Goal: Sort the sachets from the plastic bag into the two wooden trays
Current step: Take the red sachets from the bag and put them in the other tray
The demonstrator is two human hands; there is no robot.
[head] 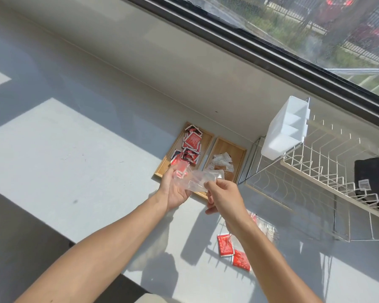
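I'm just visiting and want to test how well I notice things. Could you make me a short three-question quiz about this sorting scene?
1. True or false: the left wooden tray holds red sachets.
2. What lies in the right wooden tray? A) red sachets B) pale sachets C) nothing
3. Where do the loose red sachets lie: on the counter or in the wire rack?

Key:
1. True.
2. B, pale sachets.
3. On the counter, near the right forearm; the left hand and right hand hold the clear plastic bag above the trays.
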